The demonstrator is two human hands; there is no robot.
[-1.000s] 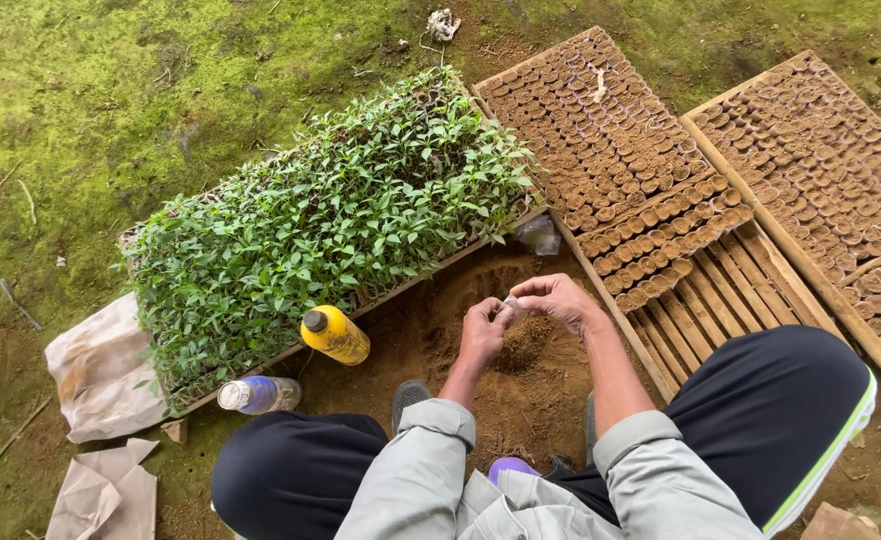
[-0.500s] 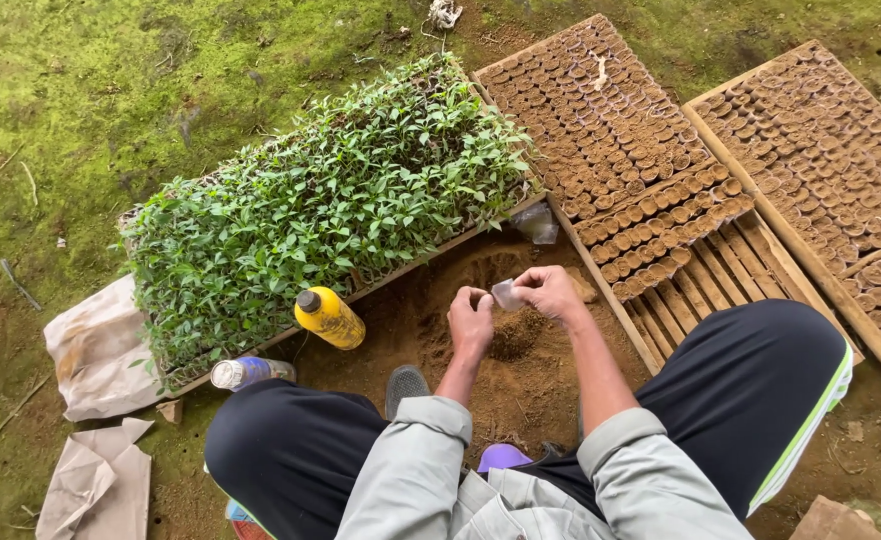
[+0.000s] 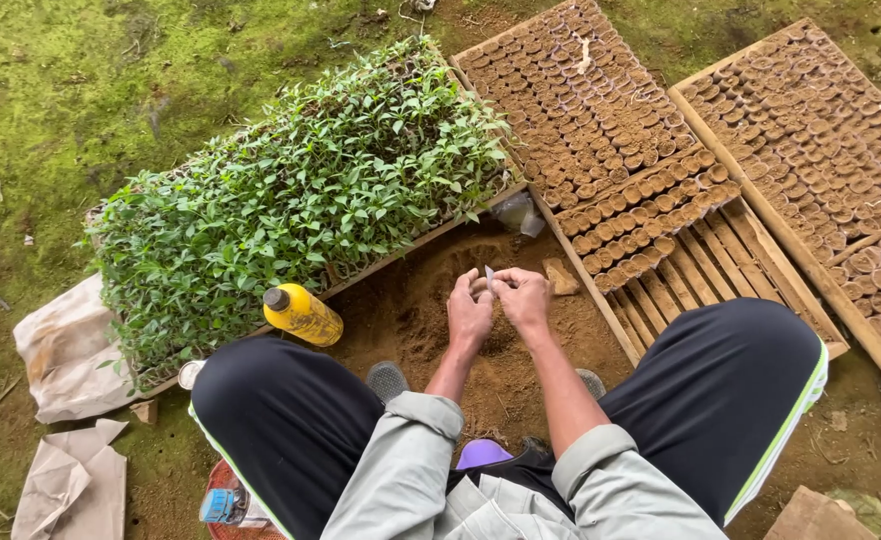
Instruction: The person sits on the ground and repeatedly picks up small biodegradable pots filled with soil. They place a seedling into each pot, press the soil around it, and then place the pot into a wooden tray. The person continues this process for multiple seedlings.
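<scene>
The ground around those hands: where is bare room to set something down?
Bare soil lies between the yellow bottle and both hands; empty slats sit beside the filled pots. The seedling tray is packed.

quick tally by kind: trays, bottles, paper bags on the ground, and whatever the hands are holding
Trays: 3 – seedling tray, middle pot tray, right pot tray
Bottles: 2 – yellow bottle, one partly hidden by the knee
Paper bags: 2 –
Small clear plastic bag: 1, pinched between left hand and right hand
Total: 8
</scene>
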